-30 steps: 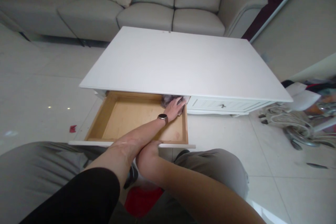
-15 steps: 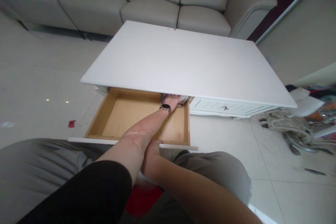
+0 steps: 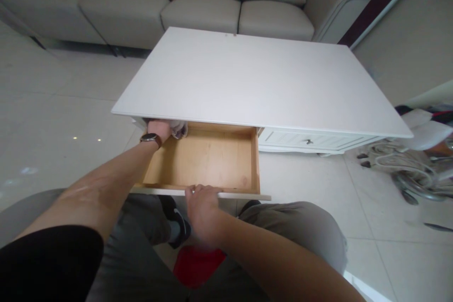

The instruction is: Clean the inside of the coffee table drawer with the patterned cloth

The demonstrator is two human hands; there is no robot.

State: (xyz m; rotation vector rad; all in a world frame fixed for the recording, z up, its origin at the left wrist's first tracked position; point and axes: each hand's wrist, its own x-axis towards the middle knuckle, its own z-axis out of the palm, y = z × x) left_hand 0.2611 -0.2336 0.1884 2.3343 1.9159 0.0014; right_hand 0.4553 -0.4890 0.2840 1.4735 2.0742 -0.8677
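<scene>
Left hand [image 3: 159, 128]: fingertips not visible, obscured at the tabletop edge. Cloth [image 3: 179, 128]: partly concealed (extent undetermined). Sofa [image 3: 201, 12]: cut off by upper and left edges. Items at right [image 3: 417, 160]: blurred, cropped, not individually identifiable.

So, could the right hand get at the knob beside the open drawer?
Probably yes: nothing stands in front of the knob, though the right hand would have to leave the open drawer.

Dim, soft light; floor glints; edges stretched, blurry.
</scene>
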